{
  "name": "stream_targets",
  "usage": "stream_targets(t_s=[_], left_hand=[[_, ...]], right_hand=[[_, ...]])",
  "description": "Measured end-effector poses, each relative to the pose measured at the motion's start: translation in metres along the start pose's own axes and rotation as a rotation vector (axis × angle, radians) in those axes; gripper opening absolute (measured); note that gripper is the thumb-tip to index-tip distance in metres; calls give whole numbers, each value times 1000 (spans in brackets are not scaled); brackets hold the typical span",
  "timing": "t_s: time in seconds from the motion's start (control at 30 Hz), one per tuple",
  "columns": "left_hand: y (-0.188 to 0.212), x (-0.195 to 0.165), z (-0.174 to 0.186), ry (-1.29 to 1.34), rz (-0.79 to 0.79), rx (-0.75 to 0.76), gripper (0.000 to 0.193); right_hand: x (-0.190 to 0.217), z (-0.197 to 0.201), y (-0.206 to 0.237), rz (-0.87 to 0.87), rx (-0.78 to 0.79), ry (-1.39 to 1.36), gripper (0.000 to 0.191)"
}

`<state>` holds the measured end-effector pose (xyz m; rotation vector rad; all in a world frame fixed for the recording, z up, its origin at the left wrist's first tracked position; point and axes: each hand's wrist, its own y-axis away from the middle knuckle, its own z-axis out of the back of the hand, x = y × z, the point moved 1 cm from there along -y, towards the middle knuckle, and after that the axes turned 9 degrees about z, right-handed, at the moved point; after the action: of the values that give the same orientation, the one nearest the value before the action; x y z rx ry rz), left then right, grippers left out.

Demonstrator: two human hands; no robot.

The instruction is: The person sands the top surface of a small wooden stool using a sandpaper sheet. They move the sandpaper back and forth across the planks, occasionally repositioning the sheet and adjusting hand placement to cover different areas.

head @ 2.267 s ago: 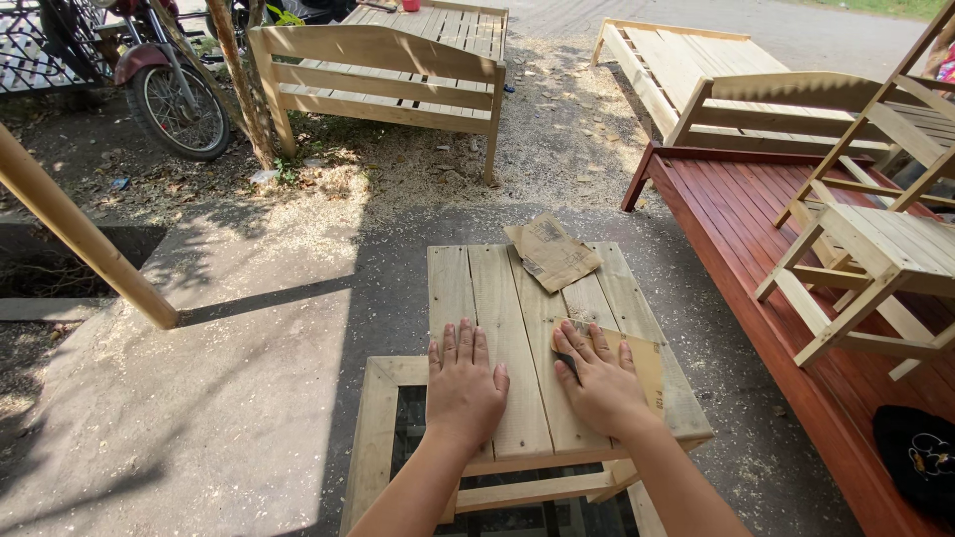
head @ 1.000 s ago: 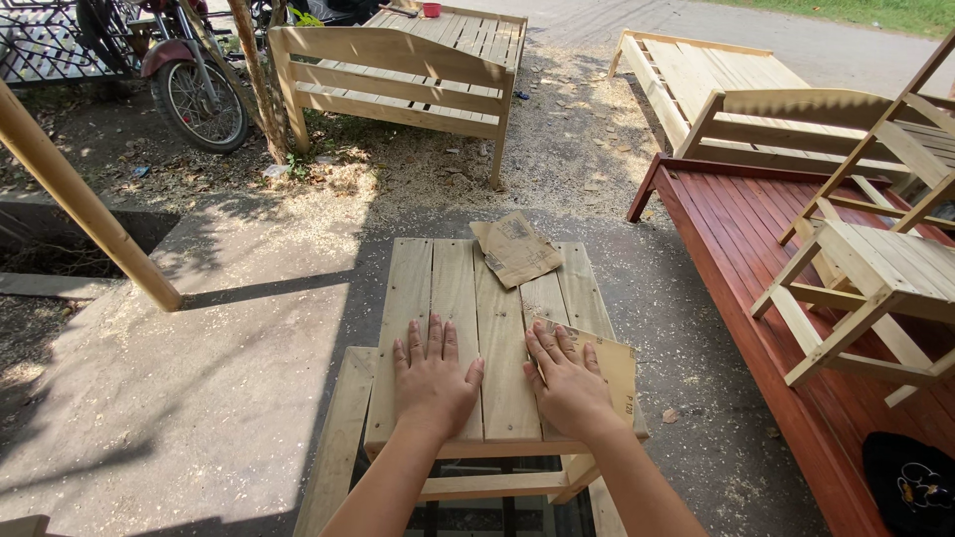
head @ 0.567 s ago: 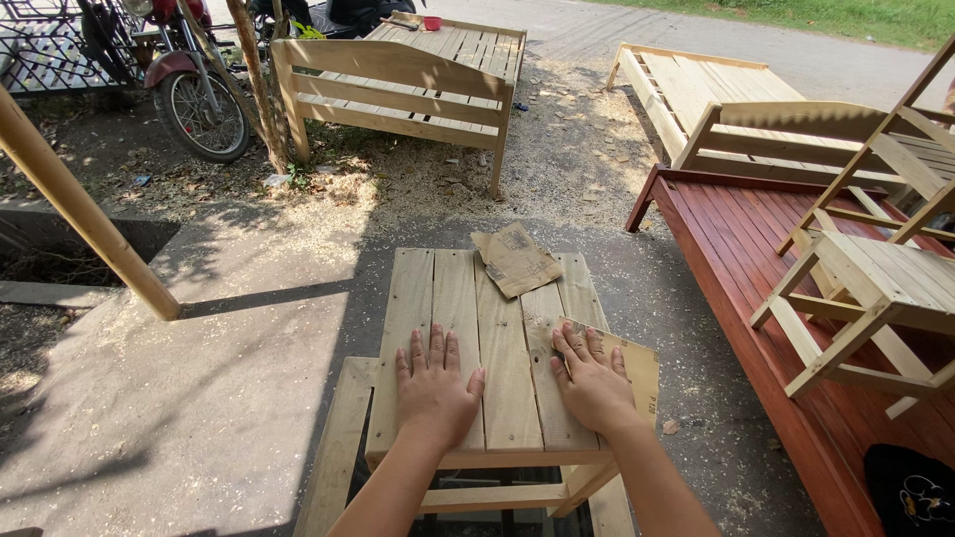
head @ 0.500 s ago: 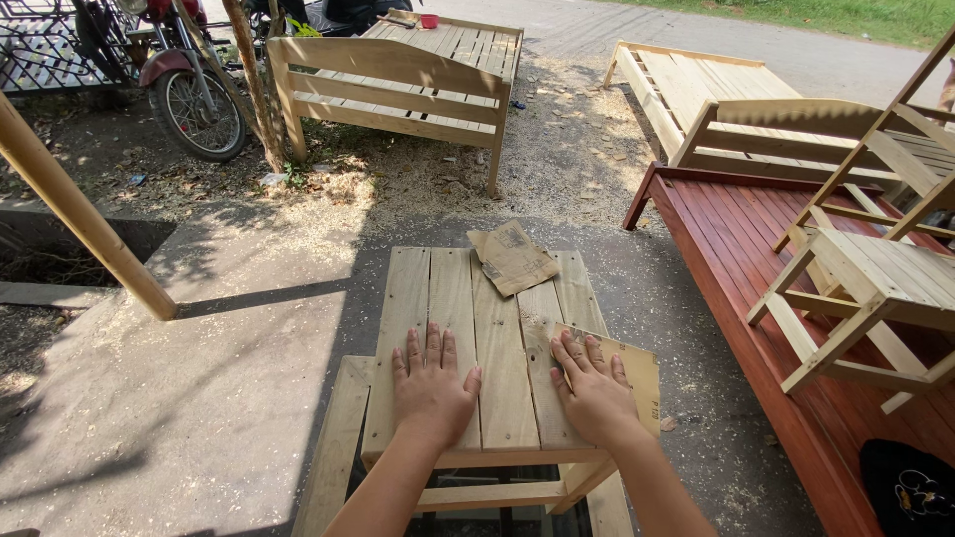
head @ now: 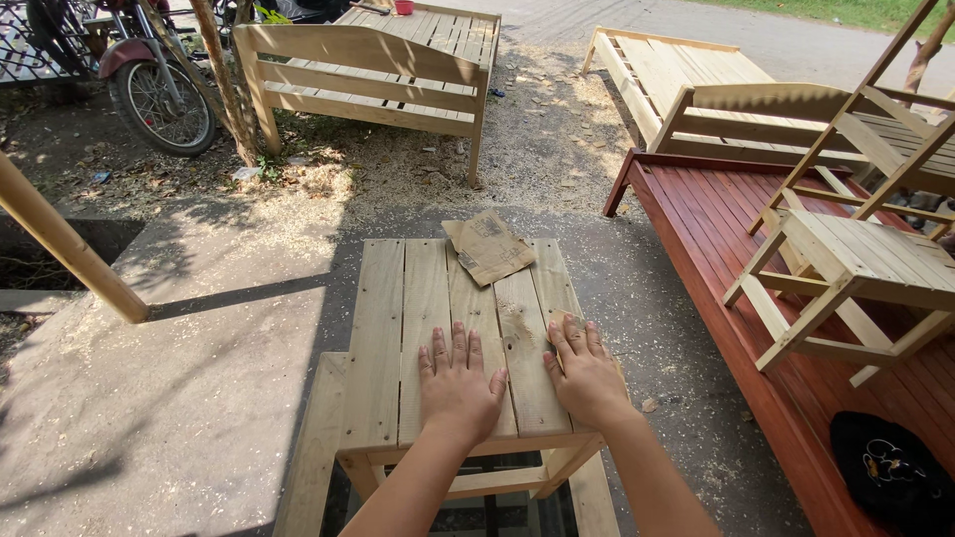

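Observation:
A small unpainted slatted wooden table (head: 398, 338) stands in front of me. My left hand (head: 458, 383) lies flat on its near slats, fingers apart, holding nothing. My right hand (head: 587, 373) presses flat on the right-hand slats near the table's edge. A tan sandpaper sheet (head: 621, 372) is pinned under it, with only slivers showing beside the palm. A second, crumpled sandpaper sheet (head: 487, 246) lies loose at the far edge of the tabletop.
A red-stained slatted bed frame (head: 716, 249) lies at right, with a bare wooden chair (head: 846, 268) on it. A black bag (head: 890, 477) sits bottom right. Unpainted bed frames (head: 368, 80) stand behind, a motorbike (head: 149, 89) far left, a slanted bamboo pole (head: 60, 249) at left.
Both hands stay flat on the tabletop, with the right hand shifting slightly over the right slats with the sheet under it. The loose crumpled sheet has not moved.

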<state>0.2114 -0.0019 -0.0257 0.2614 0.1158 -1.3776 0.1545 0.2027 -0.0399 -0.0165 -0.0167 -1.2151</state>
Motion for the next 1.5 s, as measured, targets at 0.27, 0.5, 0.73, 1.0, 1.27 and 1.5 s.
stream_targets(t_s=[0.27,0.5,0.73,1.0,1.27,1.5], left_hand=[[6,-15,8,-31,-51,38,75],[5,-17,18,-123,-71,93,75],[-1,-18,20,-135,-120,102,76],[-1,-18,24,-127,-112,97,78],[-3,-16,18,-137,-118,82,77],[-1,-18,14,-154,-126,70,76]], right_hand=[[-14,-8,68,45,-82,-217,65],[-19,13,-24,-121,17,-384,70],[-13,7,90,39,11,-324,69],[-30,1,-32,-102,38,-388,74],[-25,1,-21,49,-40,-220,74],[-14,8,94,178,60,-150,73]])
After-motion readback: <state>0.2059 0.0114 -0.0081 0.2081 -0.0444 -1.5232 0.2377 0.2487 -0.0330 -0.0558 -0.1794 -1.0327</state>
